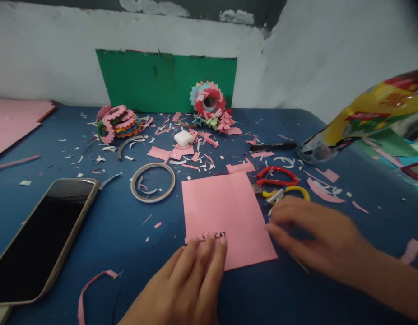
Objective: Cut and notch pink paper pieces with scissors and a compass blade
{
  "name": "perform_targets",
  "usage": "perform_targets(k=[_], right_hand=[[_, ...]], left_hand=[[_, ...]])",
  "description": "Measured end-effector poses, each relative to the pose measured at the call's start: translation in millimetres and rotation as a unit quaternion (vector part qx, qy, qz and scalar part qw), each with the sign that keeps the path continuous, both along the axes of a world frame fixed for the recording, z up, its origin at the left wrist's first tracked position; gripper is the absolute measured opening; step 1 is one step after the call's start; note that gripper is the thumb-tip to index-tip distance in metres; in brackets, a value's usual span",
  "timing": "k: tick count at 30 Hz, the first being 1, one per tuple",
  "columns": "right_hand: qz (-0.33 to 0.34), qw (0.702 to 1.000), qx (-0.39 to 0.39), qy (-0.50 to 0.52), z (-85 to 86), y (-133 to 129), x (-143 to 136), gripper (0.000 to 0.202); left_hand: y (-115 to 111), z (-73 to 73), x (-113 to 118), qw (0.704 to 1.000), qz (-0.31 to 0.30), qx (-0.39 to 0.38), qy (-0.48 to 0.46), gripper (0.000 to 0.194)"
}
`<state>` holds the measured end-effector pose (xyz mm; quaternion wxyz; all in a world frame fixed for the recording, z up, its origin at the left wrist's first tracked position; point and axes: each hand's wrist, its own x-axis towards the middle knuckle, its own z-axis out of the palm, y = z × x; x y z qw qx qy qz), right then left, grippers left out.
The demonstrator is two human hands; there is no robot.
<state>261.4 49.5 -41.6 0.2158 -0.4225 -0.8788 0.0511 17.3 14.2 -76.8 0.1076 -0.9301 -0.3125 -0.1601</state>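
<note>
A pink sheet of paper point(225, 203) lies flat on the blue table point(161, 293). My left hand point(192, 280) rests on its lower left part, fingers stretched out, the fingertips on a narrow pink strip point(214, 235) with dark marks. Just right of the sheet is my right hand point(310, 234), thumb and index finger pinched around a thin stick-like item that is too small to name. Beyond that hand lie scissors with red and yellow handles point(278, 182) and a small white and blue item point(275, 197) near its fingertips.
A phone point(43, 234) lies at the left, a tape roll point(152, 182) beside the sheet. Farther back are paper scraps, a white case point(183, 138), a black pen point(273, 146), paper rings point(211, 101) and a green board point(144, 81). A yellow bottle point(371, 113) leans at right.
</note>
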Motion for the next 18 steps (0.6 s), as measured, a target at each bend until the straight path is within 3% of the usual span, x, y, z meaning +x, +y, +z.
perform_targets(k=[3,6,8,13,16,18], right_hand=[[-0.12,0.976,-0.162,-0.085,8.9,-5,20,0.029],[-0.154,0.924,-0.323,-0.135,8.6,-9,24,0.028],[-0.159,0.9,-0.383,-0.138,7.7,-9,21,0.024],[-0.223,0.905,-0.357,-0.071,19.5,-8,20,0.022],[-0.288,0.901,-0.324,0.031,36.8,-4,14,0.027],[-0.289,0.906,-0.29,0.108,46.1,2,-1,0.031]], left_hand=[[0,2.8,2,1.0,-0.002,-0.005,-0.011,0.041],[-1,2.4,2,1.0,-0.001,-0.005,0.0,0.042],[-3,0.9,1,1.0,0.003,-0.005,0.005,0.043],[-4,-1.5,-4,0.999,-0.025,0.012,0.045,0.045],[-6,-2.7,-4,0.997,-0.019,0.012,0.069,0.041],[-7,-3.9,-4,0.997,-0.01,0.012,0.071,0.042]])
